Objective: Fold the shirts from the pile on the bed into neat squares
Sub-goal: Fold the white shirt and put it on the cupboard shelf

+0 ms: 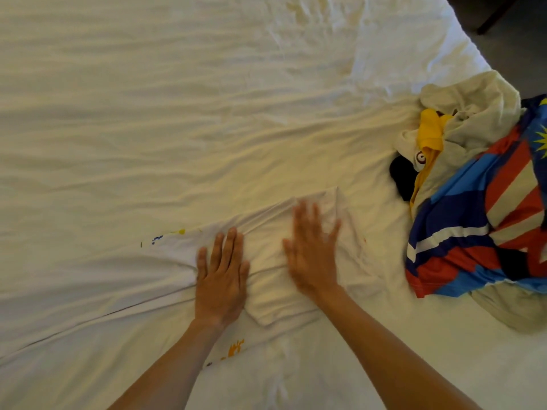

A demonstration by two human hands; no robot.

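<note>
Both hands lie flat on a white shirt point(275, 261) that is spread on the bed point(148, 113). The left hand point(220, 279) is open, with its fingers straight and close together, and its palm presses down on the cloth. It does not grip anything. The right hand point(312, 255) is open too, with its fingers spread wide. It looks blurry. It also rests on top of the shirt and holds nothing.

The white shirt is under both hands and reaches out past them on each side. Part of it is folded over, and the cloth bunches up in a ridge between the two hands. Small blue and yellow marks show on the shirt to the left of the left hand, and orange marks show near the left forearm.

Off to the right, well apart from the hands, sits the pile of shirts point(479, 202) near the edge of the bed. It has a cream shirt, a yellow bit, something black, and a bright shirt in blue, red and white.
</note>
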